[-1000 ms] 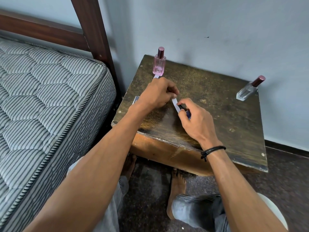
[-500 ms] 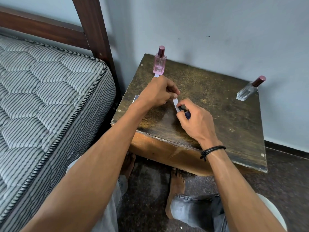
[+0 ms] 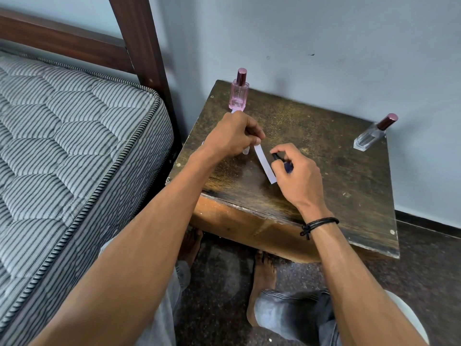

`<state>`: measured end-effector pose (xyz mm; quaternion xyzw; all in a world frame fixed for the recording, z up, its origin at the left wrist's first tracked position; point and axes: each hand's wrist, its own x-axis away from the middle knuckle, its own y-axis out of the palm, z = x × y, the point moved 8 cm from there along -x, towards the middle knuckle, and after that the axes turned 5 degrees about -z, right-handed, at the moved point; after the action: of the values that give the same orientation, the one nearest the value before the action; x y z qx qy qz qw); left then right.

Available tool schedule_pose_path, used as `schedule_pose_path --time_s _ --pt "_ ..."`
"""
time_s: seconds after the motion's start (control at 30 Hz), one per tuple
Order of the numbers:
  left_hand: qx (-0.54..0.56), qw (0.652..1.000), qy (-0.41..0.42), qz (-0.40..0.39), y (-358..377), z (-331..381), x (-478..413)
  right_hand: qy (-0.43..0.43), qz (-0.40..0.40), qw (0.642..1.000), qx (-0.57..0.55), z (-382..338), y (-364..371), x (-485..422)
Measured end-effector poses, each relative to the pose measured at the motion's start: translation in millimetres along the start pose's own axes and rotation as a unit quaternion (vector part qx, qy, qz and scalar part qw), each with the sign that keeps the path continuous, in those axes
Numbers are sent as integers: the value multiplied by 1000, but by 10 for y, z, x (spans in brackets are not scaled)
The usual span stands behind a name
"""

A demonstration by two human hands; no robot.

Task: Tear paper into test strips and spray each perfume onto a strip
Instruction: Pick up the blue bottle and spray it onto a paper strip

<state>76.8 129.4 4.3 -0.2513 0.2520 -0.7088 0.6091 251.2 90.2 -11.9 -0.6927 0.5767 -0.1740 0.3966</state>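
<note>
My left hand (image 3: 233,136) pinches the top end of a white paper strip (image 3: 264,163) above the dark wooden table (image 3: 324,176). Just right of the strip, my right hand (image 3: 296,176) grips a small dark blue perfume bottle (image 3: 284,164) with a black top that points at the strip. A pink perfume bottle (image 3: 239,92) with a dark red cap stands at the table's back left corner, a bit of white paper (image 3: 234,111) at its foot. A clear perfume bottle (image 3: 371,134) with a dark red cap leans against the wall at the back right.
A striped mattress (image 3: 74,146) on a dark wooden bed frame (image 3: 139,46) stands close to the table's left. A grey wall (image 3: 324,46) runs behind the table. My legs and bare feet (image 3: 262,275) are on the dark floor beneath the table's front edge.
My right hand with the dark bottle has drawn a little to the right, off the strip. More of the strip's length now shows between the two hands.
</note>
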Motion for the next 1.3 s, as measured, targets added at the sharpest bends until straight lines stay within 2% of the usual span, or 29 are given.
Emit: schedule_pose_path --time_s 0.5,1.3 --pt "-39 999 16 18 -51 15 -2 -72 -21 997 24 -151 37 31" --pt "-25 999 18 24 -55 -40 -55 -94 -32 992 76 -163 113 53"
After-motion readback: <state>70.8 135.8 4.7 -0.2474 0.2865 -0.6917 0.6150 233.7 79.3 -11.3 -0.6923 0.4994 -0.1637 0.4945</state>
